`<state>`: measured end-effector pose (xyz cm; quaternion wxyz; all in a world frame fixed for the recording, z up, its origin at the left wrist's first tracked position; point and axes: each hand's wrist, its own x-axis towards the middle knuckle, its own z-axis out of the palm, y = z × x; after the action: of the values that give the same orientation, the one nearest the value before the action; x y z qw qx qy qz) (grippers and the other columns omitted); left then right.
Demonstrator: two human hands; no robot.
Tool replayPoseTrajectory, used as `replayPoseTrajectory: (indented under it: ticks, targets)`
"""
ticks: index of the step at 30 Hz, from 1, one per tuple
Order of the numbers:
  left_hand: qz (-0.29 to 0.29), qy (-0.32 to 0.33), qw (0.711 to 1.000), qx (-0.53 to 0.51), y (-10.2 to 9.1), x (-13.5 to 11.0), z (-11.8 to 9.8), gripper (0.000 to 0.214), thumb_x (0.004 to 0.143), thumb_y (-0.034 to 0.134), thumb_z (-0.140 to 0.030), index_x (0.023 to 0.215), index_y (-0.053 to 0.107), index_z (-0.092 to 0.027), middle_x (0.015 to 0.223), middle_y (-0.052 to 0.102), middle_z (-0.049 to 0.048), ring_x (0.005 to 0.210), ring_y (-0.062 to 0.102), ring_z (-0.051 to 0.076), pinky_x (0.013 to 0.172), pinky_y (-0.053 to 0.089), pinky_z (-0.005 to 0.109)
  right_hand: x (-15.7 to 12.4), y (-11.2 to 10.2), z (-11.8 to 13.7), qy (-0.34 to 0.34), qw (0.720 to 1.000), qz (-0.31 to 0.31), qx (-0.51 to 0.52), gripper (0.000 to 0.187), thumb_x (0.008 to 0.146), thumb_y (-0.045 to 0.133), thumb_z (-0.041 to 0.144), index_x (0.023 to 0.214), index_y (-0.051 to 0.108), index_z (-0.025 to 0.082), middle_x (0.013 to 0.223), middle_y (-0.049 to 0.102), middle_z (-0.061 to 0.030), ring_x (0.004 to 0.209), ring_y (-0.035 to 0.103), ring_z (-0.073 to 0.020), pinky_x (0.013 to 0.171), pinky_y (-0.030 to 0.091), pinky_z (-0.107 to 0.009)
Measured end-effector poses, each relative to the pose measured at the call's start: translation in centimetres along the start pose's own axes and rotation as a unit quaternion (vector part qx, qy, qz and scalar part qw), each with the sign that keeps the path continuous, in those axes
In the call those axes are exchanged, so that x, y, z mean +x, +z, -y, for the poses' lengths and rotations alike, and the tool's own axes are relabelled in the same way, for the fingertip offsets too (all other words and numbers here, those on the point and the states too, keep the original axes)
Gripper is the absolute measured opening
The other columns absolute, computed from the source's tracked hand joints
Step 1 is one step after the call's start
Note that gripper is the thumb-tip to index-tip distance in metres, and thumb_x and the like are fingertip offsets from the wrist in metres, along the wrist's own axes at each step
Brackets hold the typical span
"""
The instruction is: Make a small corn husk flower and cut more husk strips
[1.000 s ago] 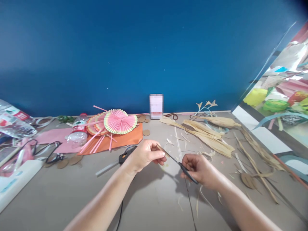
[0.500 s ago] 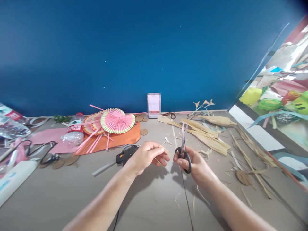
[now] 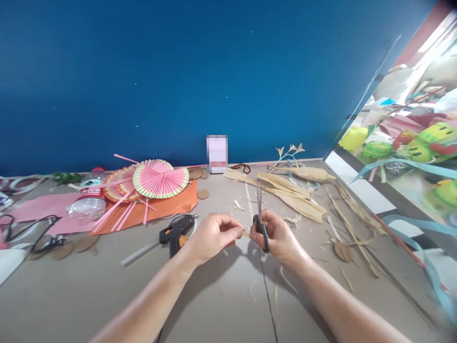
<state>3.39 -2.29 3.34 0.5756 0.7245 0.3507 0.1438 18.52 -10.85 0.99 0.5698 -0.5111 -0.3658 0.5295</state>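
My left hand (image 3: 219, 237) is closed, pinching a small pale piece of dried husk (image 3: 246, 234) between thumb and fingertips. Close beside it, my right hand (image 3: 276, 236) grips black-handled scissors (image 3: 259, 205), their blades pointing up and away from me. The right fingertips are at the other end of the small piece; whether they pinch it too is hard to see. Beyond the hands lie several dried corn husks (image 3: 300, 202) and thin pale scraps (image 3: 239, 206). A black glue gun (image 3: 174, 233) with a clear glue stick rests left of my left forearm.
Pink folded paper fans (image 3: 160, 178) lie on orange paper (image 3: 189, 200) at the left, near a plastic bottle (image 3: 87, 197). A phone-like upright object (image 3: 217, 155) leans on the blue wall (image 3: 221, 71). At the right are dried stalks (image 3: 352, 233), a brown disc (image 3: 342, 251) and blue ribbon (image 3: 410, 166).
My hands have come together, and the right fingertips now meet the small piece held by the left. The scissor blades look closer together. The view has shifted a little to the right.
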Motion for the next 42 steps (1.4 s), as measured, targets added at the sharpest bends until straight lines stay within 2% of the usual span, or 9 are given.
replayPoseTrajectory:
  ticks: [3,8,12,14,17,20,23,31,42]
  targets:
    - [-0.006,0.022,0.998,0.066,-0.1,0.0,0.0,0.018,0.068,0.057,-0.031,0.069,0.066,-0.016,0.065,0.063,0.0028,0.062,0.054,0.013,0.057,0.040,0.021,0.1,-0.1,0.1,-0.008,1.000,-0.013,-0.004,0.033,0.059,0.069,0.015,0.072,0.039,0.019,0.061,0.052,0.0058,0.052,0.041,-0.0059,0.048,0.031,-0.018]
    - [0.024,-0.014,0.998,0.056,0.1,0.0,0.3,0.019,0.070,0.055,-0.032,0.069,0.065,-0.016,0.062,0.064,0.0030,0.057,0.055,0.013,0.055,0.040,0.022,0.3,-0.4,0.1,-0.026,0.999,-0.024,-0.001,0.028,0.063,0.066,0.018,0.075,0.041,0.019,0.062,0.053,0.0055,0.051,0.043,-0.0058,0.047,0.031,-0.018]
    - [0.003,0.019,0.996,0.084,0.3,0.0,0.5,0.016,0.068,0.057,-0.030,0.067,0.066,-0.016,0.064,0.062,0.0023,0.059,0.052,0.012,0.055,0.038,0.021,0.3,-0.4,0.0,-0.027,0.999,-0.019,0.004,0.030,0.061,0.068,0.019,0.075,0.041,0.019,0.060,0.053,0.0061,0.049,0.041,-0.0052,0.046,0.031,-0.018]
    - [0.004,0.011,0.999,0.052,0.3,0.1,0.4,0.014,0.066,0.059,-0.028,0.066,0.065,-0.015,0.059,0.058,0.0009,0.055,0.049,0.010,0.052,0.037,0.020,0.3,-0.4,0.1,-0.030,0.999,-0.021,0.005,0.030,0.062,0.068,0.022,0.076,0.041,0.018,0.062,0.053,0.0055,0.048,0.040,-0.0048,0.044,0.030,-0.018]
    - [-0.025,-0.034,0.995,-0.090,0.2,0.3,0.0,0.013,0.063,0.063,-0.026,0.068,0.062,-0.014,0.054,0.053,-0.0019,0.047,0.045,0.007,0.047,0.037,0.019,0.2,-0.4,0.3,-0.047,0.998,-0.043,-0.009,0.027,0.067,0.064,0.030,0.078,0.043,0.018,0.067,0.054,0.0028,0.048,0.041,-0.0054,0.045,0.031,-0.019]
    - [-0.056,-0.063,0.966,-0.244,-0.2,0.4,-0.2,0.016,0.061,0.066,-0.026,0.065,0.056,-0.014,0.061,0.057,-0.0001,0.049,0.049,0.007,0.046,0.040,0.017,0.1,-0.4,0.4,-0.041,0.998,-0.037,-0.036,0.027,0.068,0.062,0.035,0.078,0.043,0.018,0.067,0.054,0.0021,0.049,0.041,-0.0066,0.045,0.032,-0.020]
    - [-0.060,-0.078,0.944,-0.316,-0.6,0.5,-0.3,0.018,0.061,0.065,-0.026,0.061,0.053,-0.013,0.067,0.061,0.0029,0.051,0.052,0.007,0.045,0.042,0.016,0.1,-0.2,0.1,-0.013,0.998,0.015,-0.064,0.030,0.065,0.065,0.036,0.076,0.043,0.019,0.063,0.051,0.0035,0.050,0.041,-0.0073,0.047,0.032,-0.020]
    - [-0.113,-0.057,0.934,-0.333,-1.1,0.4,-0.8,0.016,0.062,0.064,-0.025,0.063,0.054,-0.013,0.062,0.063,0.0028,0.048,0.054,0.008,0.042,0.043,0.016,0.0,0.3,-1.1,0.013,0.987,0.062,-0.145,0.031,0.063,0.067,0.035,0.069,0.043,0.017,0.053,0.037,0.0076,0.047,0.029,-0.0051,0.044,0.024,-0.019]
    - [-0.131,-0.045,0.934,-0.329,-1.2,0.5,-0.6,0.018,0.060,0.067,-0.027,0.062,0.056,-0.013,0.061,0.061,0.0001,0.047,0.051,0.006,0.042,0.044,0.016,0.0,-0.1,-1.1,-0.036,0.970,0.046,-0.235,0.026,0.065,0.066,0.030,0.069,0.043,0.017,0.053,0.033,0.0083,0.048,0.025,-0.0053,0.044,0.022,-0.019]
